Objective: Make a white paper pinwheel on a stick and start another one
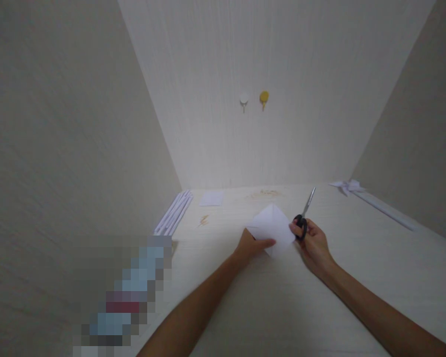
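Fingers on folded paper, scissors alongside, paper strips left

pale table | on it: white strips | paper square | paper bow

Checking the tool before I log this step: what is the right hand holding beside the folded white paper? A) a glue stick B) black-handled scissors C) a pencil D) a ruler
B: the right hand has its fingers in the black handle of the scissors, blades closed and pointing away, while the left hand pins the folded white paper to the table.
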Action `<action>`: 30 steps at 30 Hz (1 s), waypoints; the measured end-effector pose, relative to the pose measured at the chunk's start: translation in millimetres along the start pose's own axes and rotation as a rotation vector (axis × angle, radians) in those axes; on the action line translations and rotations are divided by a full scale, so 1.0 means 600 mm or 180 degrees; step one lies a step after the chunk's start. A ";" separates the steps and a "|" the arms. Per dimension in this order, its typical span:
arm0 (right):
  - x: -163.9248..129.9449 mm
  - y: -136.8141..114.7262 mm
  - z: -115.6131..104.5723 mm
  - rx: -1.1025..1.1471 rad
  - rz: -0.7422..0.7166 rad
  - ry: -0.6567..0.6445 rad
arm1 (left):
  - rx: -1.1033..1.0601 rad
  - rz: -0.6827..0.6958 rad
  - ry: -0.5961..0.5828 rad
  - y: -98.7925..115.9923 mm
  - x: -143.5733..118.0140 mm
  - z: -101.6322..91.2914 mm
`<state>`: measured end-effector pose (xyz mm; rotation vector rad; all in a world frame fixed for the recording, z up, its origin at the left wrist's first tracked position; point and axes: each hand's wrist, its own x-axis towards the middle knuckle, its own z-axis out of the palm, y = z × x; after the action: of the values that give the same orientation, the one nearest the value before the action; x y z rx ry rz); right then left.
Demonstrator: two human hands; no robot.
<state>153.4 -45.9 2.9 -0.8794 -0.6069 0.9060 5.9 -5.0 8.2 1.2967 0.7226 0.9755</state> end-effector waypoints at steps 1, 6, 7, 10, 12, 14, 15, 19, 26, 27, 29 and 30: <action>0.000 0.000 0.000 0.0024 0.0014 0.0049 | -0.0039 0.0010 0.0135 -0.003 0.000 0.002; 0.000 0.002 -0.001 -0.0088 0.0299 0.0133 | -0.0772 -0.0111 0.1076 -0.011 0.005 0.008; -0.002 0.004 0.000 -0.0203 0.0372 0.0067 | -0.1028 -0.0120 0.1252 -0.009 0.005 0.009; -0.012 0.012 0.007 -0.0693 0.0479 -0.0221 | -0.1653 0.0019 0.1510 0.001 0.004 0.014; -0.020 0.017 0.014 -0.0987 0.0420 -0.0453 | -0.1796 0.0066 0.1499 0.005 0.001 0.020; -0.026 0.020 0.019 -0.1114 0.0289 -0.0697 | -0.1761 -0.0011 0.1444 0.006 -0.003 0.027; -0.028 0.020 0.021 -0.1147 0.0243 -0.0778 | -0.1694 -0.0058 0.1406 0.005 -0.005 0.030; -0.030 0.015 0.021 -0.1069 0.0273 -0.0861 | -0.1338 -0.0115 0.1158 -0.001 -0.010 0.041; -0.027 0.013 0.018 -0.0774 0.0482 -0.0920 | -0.0912 0.0061 0.0932 -0.014 -0.007 0.036; -0.027 0.014 0.018 -0.0785 0.0490 -0.0915 | -0.0812 0.0075 0.0902 -0.016 -0.006 0.035; -0.027 0.014 0.017 -0.0792 0.0500 -0.0905 | -0.0677 0.0069 0.0888 -0.016 -0.006 0.033; -0.027 0.014 0.017 -0.0780 0.0501 -0.0908 | -0.0654 0.0053 0.0936 -0.015 -0.005 0.033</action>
<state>134.0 -53.3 -0.7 -1.0362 -0.9190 1.1265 23.5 -16.7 2.2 0.9923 0.8125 1.2362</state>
